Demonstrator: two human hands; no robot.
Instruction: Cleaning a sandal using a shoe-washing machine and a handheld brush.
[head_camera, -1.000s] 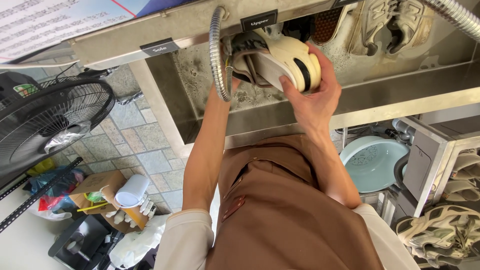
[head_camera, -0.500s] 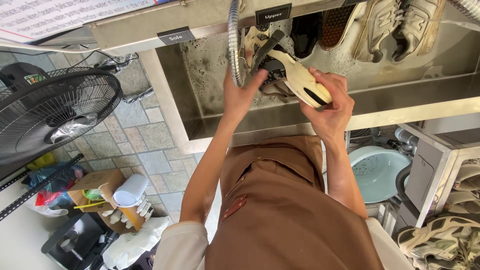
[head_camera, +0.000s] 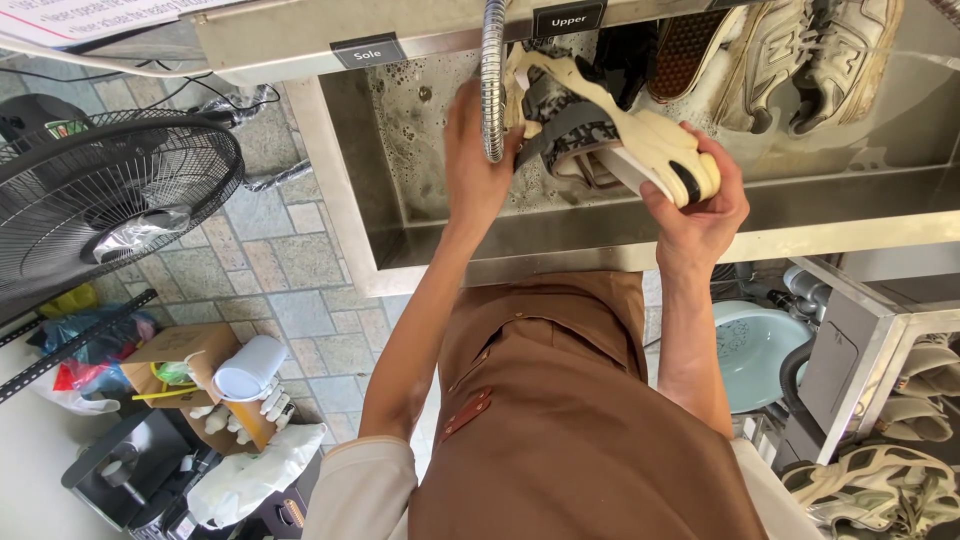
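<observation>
**Wet Sneaker Held Over a Soapy Sink**

Stainless steel formed the whole work area: a long metal wash sink (head_camera: 560, 255) with foam clinging to its back wall stood over a grey paved floor (head_camera: 270, 280), with a black floor fan (head_camera: 110, 200) off to the left and a pale blue plastic basin (head_camera: 750, 345) below on the right.

The cream-and-grey chunky sneaker (head_camera: 610, 140) hung in the air above the sink, tilted, its cream sole turned toward the right and its opening toward the left. The right hand (head_camera: 700, 215) cupped the heel end from below, fingers curled tight around the sole edge. The left hand (head_camera: 480, 180) was raised beside a ribbed silver flexible hose (head_camera: 492, 80), its fingers wrapped toward the shoe's upper; whether they also pinched the hose could not be told, since the hose crossed in front of them. Both forearms reached up and forward from the brown apron (head_camera: 570, 420), elbows bent and kept close to the body.

The likeliest trouble seemed to be slip: soap and water on a smooth rubber sole gave the right hand little purchase, and the shoe could have dropped into the sink or knocked the pair of dirty white sneakers (head_camera: 800, 60) lying at the back. The hose, hanging so near the left wrist, could have snagged or swung and sprayed the floor, where a cardboard box of oddments (head_camera: 190, 360) and a white plastic bag (head_camera: 250, 480) sat exposed.
</observation>
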